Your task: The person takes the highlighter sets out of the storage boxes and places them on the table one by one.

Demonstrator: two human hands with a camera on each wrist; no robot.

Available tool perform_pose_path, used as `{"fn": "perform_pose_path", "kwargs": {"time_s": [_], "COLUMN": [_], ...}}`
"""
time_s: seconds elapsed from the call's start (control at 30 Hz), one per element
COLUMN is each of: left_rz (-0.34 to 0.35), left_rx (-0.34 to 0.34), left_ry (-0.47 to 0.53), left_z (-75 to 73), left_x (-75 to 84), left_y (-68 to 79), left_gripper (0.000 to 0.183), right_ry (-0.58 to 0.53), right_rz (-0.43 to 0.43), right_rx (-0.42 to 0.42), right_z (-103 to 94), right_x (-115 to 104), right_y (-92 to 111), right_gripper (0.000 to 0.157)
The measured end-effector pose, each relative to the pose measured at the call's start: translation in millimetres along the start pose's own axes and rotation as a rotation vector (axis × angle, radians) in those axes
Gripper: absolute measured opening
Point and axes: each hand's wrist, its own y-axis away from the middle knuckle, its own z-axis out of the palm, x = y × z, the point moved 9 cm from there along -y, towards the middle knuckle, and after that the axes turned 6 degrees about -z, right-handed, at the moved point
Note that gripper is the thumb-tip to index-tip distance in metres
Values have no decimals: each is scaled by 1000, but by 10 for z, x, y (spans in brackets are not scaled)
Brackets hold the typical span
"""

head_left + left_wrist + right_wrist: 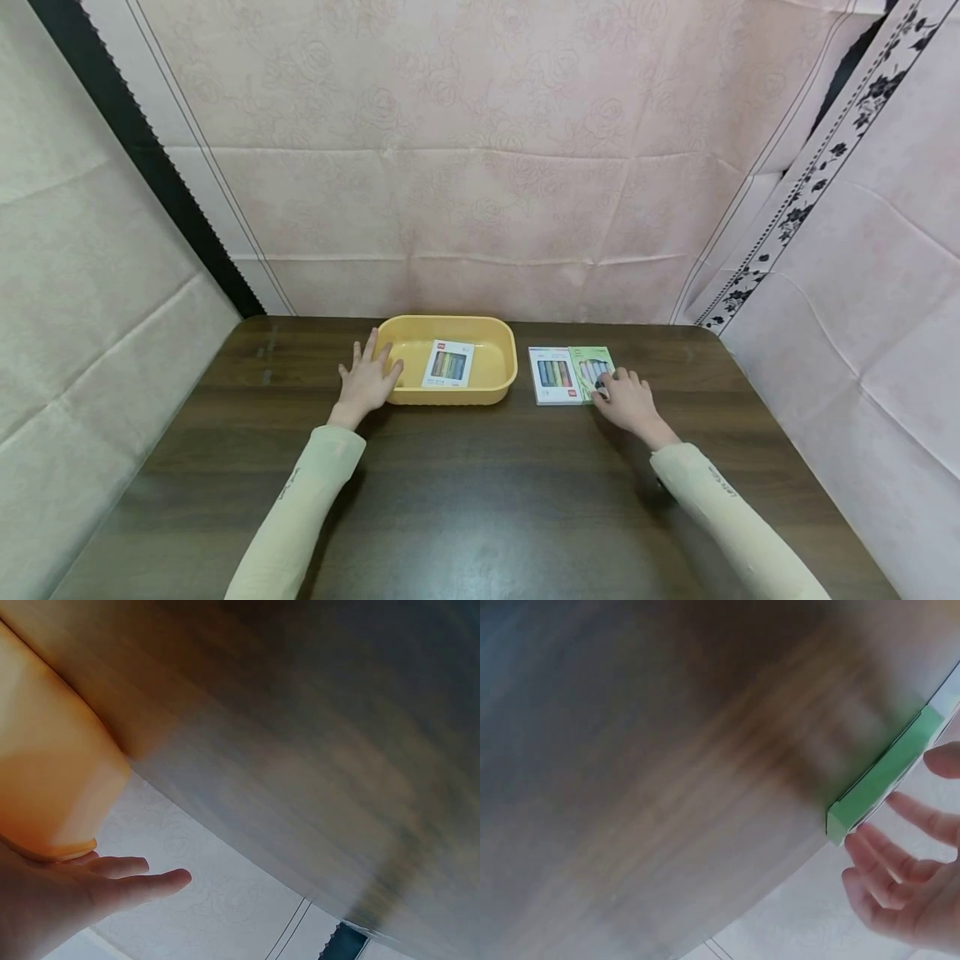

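At the left end of a yellow plastic tub (pixel 491 390), my left hand (pixel 365 385) rests on the rim, its fingers spread. The left wrist view shows those fingers (pixel 154 885) straight beside the tub wall (pixel 56 757). In the tub lies a white flat box (pixel 448 364) printed with a row of coloured sticks. To the right, a similar white box (pixel 555 375) lies against a green box (pixel 590 360). My right hand (pixel 628 407) touches the green box's right side with loosely bent fingers. In the right wrist view, the fingers (pixel 922 817) meet its green edge (pixel 889 769).
All of this stands near the back edge of a dark brown wooden table (pixel 480 492). A pale patterned cloth (pixel 480 208) hangs behind it. More cloth hangs at both sides, with a black floral border (pixel 813 183) on the right.
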Motion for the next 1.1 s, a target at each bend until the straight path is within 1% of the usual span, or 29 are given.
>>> {"fn": "perform_pose_path", "kwargs": {"time_s": [0.13, 0.27, 0.43, 0.73, 1.1], "left_rz": [1, 2, 0, 0, 1], "left_rx": [9, -2, -16, -2, -1], "left_ry": [-2, 6, 16, 5, -3], "left_z": [-7, -3, -6, -19, -13], "left_x": [-6, -7, -8, 3, 1], "left_y": [1, 6, 11, 8, 14], "left_gripper": [58, 58, 59, 57, 57], "right_ry": [1, 9, 16, 26, 37], "right_rz": [-61, -103, -129, -138, -134], "right_rx": [9, 7, -11, -4, -6], "right_z": [-21, -13, 29, 32, 31], "right_x": [-36, -63, -85, -111, -128], "right_y": [1, -2, -6, -12, -4], "right_gripper": [35, 38, 42, 41, 40]}}
